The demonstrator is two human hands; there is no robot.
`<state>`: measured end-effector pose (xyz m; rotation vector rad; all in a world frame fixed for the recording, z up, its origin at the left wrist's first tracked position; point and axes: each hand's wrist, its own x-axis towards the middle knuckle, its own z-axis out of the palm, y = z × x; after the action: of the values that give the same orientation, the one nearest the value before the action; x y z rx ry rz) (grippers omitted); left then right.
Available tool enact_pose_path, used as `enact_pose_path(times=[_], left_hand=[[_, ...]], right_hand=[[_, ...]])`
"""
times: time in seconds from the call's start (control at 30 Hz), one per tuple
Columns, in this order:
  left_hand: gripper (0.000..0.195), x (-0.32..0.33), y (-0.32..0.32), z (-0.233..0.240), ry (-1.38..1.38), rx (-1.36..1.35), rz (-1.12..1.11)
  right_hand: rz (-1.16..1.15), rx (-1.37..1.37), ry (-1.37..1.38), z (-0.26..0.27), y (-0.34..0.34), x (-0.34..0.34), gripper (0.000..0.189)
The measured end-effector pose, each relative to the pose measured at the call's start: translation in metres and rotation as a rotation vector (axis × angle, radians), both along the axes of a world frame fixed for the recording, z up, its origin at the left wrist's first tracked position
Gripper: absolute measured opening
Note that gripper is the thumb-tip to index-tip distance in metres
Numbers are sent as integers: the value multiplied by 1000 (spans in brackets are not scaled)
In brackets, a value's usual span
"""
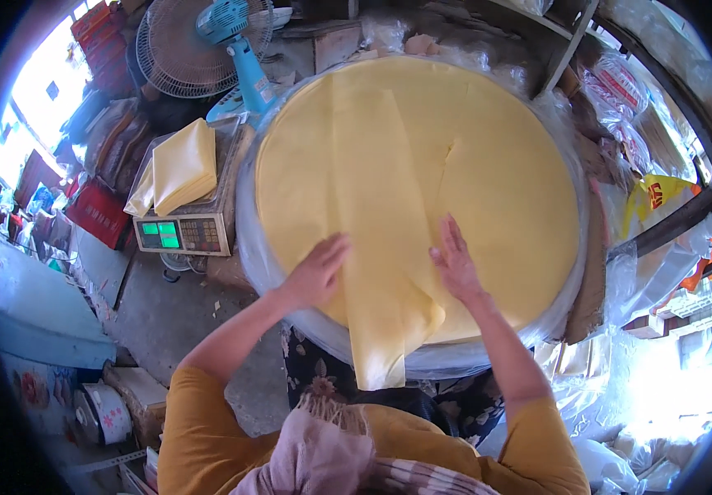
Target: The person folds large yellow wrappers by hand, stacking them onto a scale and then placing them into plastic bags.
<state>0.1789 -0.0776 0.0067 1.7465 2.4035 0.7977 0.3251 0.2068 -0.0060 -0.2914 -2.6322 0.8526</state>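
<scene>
A wide round stack of thin, pliable yellow sheets (510,204) lies before me. On it, a sheet folded into a long strip (380,204) runs from the far side towards me. Its near end (379,365) hangs over the stack's edge, and a loose flap (427,312) bulges out on the right. My left hand (322,269) is at the strip's left edge with fingers extended, holding nothing. To the right of the strip, my right hand (456,260) is empty, its thumb apart from the fingers. Whether either hand touches the sheets is unclear. A small tear (450,150) shows farther back.
At the left, a digital scale (182,235) carries folded yellow sheets (186,164). Behind it stands a blue fan (247,68). Clear plastic film (257,235) surrounds the stack. Cardboard (588,272) and a dark bar (671,223) are at the right. A rice cooker (105,414) sits lower left.
</scene>
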Motion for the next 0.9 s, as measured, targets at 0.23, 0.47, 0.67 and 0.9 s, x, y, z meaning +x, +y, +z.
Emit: enact_pose_path(times=[0.23,0.47,0.67,0.9], left_hand=[[70,31,-9,19,180,-255,-211],[59,24,-2,-4,300,-129,-234],[29,17,17,-20,-374,379,229],[42,28,38,-8,-483,133,632]], right_hand=[[104,320,-351,-3,-35,-11,54],[531,223,-344,28,16,19,48],[98,-701,-32,3,6,21,16],[-429,-507,-54,-17,-20,22,38]])
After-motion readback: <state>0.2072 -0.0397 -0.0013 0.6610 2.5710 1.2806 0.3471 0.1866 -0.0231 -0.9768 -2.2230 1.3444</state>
